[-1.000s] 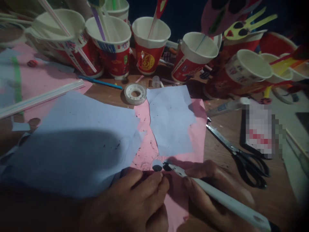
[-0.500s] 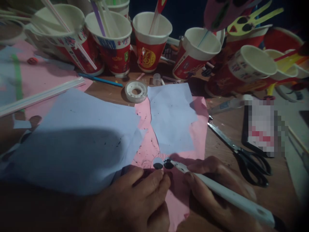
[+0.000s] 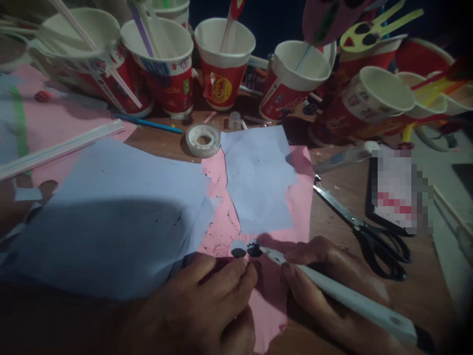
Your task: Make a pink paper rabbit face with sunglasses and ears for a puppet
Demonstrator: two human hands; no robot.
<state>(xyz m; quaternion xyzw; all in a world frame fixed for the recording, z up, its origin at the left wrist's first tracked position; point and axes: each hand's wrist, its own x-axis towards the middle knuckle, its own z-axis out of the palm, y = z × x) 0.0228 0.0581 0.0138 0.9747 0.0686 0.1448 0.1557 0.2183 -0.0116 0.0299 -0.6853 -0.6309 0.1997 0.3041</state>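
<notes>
My right hand (image 3: 325,286) grips a long white marker (image 3: 332,291), its tip touching a black dot on a small pale paper piece (image 3: 242,248). That piece lies on a pink sheet (image 3: 227,222). My left hand (image 3: 207,305) has its fingers curled, the fingertips pressing down the small piece and the pink sheet right beside the marker tip. Two black blobs sit side by side at the marker tip. A light blue sheet (image 3: 111,212) lies to the left, partly under my left hand, and a smaller blue piece (image 3: 258,177) rests on the pink sheet.
Black-handled scissors (image 3: 365,231) lie to the right on the wooden table (image 3: 332,217). A tape roll (image 3: 202,139) sits behind the papers. Several red and white paper cups (image 3: 221,64) with straws and sticks line the back. White straws (image 3: 62,148) lie at left.
The view shifted slightly; the hands and marker stay in nearly the same place, with the marker tip still working on the black dots.
</notes>
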